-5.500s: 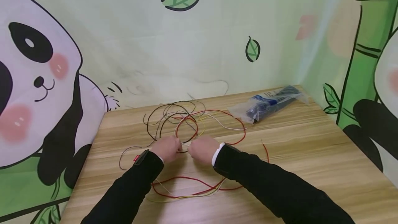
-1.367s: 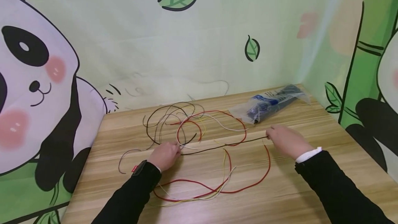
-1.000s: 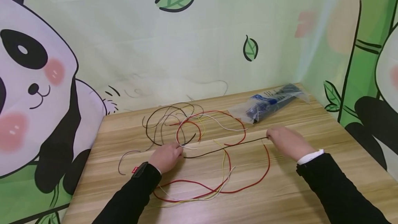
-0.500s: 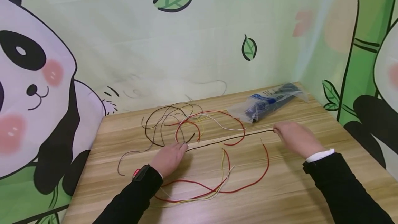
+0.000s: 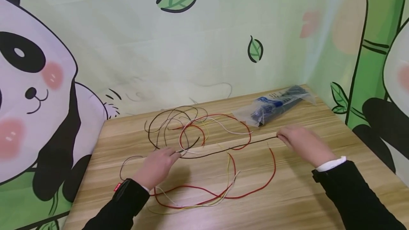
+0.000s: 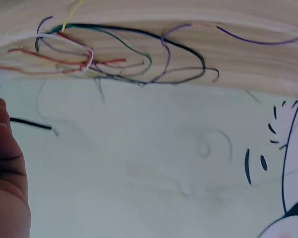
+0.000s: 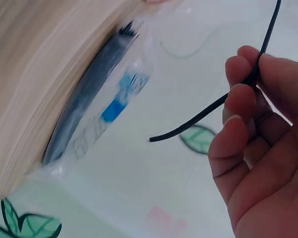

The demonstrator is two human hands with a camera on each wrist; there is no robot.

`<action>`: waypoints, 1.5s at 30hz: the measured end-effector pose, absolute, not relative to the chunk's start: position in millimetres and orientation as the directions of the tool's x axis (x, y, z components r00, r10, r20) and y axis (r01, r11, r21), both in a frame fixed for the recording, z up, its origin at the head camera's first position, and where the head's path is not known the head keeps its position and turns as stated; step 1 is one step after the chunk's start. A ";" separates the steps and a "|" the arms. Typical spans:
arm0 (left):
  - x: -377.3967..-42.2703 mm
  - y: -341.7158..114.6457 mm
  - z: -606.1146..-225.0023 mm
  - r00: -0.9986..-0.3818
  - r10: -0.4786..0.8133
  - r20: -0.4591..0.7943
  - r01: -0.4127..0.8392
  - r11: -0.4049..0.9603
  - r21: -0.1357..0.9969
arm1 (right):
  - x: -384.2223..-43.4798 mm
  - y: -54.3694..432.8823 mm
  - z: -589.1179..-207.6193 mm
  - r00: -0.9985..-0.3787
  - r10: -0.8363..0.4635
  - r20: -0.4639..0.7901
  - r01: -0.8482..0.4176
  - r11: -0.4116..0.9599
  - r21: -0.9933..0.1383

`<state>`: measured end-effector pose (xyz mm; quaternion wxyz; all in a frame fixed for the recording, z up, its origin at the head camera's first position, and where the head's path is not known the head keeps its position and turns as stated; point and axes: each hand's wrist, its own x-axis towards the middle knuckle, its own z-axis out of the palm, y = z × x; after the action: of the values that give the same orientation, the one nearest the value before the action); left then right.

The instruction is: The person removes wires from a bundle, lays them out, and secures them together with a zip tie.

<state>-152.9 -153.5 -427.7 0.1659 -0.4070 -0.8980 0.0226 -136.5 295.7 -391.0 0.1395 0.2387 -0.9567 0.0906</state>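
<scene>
pinching black wire (image 5: pixel 230 148), seemingly with both hands (image 5: pixel 156 168) (image 5: pixel 303 144)

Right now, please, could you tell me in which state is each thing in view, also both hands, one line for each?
Black wire: nearly straight along its middle, sagging slightly.
Left hand: pinching that wire.
Right hand: pinching it too, a short tip sticking out.
Near wires: loosely curved, crossing.
Far wires: loosely coiled, overlapping.
Plastic bag: lying down, dark contents inside; cannot tell if sealed.
</scene>
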 end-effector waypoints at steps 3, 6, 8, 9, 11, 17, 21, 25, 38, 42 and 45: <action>-140.2 -167.5 -417.4 -0.625 0.729 0.279 0.718 0.677 -0.160 | -130.2 287.6 -393.6 -0.818 -0.483 0.314 -0.538 0.834 -0.119; -128.6 -182.4 -411.0 -0.626 0.720 0.300 0.709 0.685 -0.165 | -123.7 278.7 -397.4 -0.793 -0.520 0.318 -0.578 0.807 -0.122; -121.7 -192.6 -409.6 -0.621 0.713 0.327 0.705 0.690 -0.166 | -119.5 272.2 -400.1 -0.773 -0.542 0.329 -0.602 0.791 -0.112; -118.6 -197.8 -409.5 -0.615 0.709 0.344 0.704 0.691 -0.165 | -117.5 268.6 -402.0 -0.762 -0.554 0.336 -0.615 0.782 -0.106; -112.0 -207.5 -410.7 -0.606 0.703 0.371 0.704 0.692 -0.161 | -113.5 260.7 -406.1 -0.734 -0.584 0.347 -0.650 0.752 -0.108; -98.4 -229.0 -424.2 -0.618 0.681 0.393 0.692 0.709 -0.139 | -101.4 235.5 -423.7 -0.665 -0.651 0.364 -0.733 0.663 -0.154; -91.8 -240.1 -438.7 -0.658 0.646 0.387 0.661 0.742 -0.113 | -95.6 223.1 -438.9 -0.652 -0.663 0.369 -0.748 0.642 -0.168; -87.1 -246.5 -452.5 -0.685 0.629 0.368 0.643 0.759 -0.099 | -93.7 214.7 -452.0 -0.644 -0.668 0.372 -0.758 0.624 -0.192; -85.7 -247.6 -479.9 -0.754 0.574 0.321 0.600 0.800 -0.019 | -95.1 197.3 -471.6 -0.667 -0.688 0.285 -0.741 0.651 -0.163; -85.1 -247.2 -482.2 -0.758 0.570 0.317 0.595 0.804 -0.023 | -95.3 195.2 -471.2 -0.684 -0.683 0.256 -0.729 0.659 -0.187; -84.2 -246.4 -482.2 -0.761 0.565 0.320 0.591 0.807 -0.019 | -95.6 194.2 -471.6 -0.690 -0.681 0.245 -0.724 0.660 -0.201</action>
<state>-84.2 -246.4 -482.2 0.1568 -0.3081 -0.9374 -0.0416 -95.6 194.2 -471.6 0.0743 0.3869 -0.9080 0.1426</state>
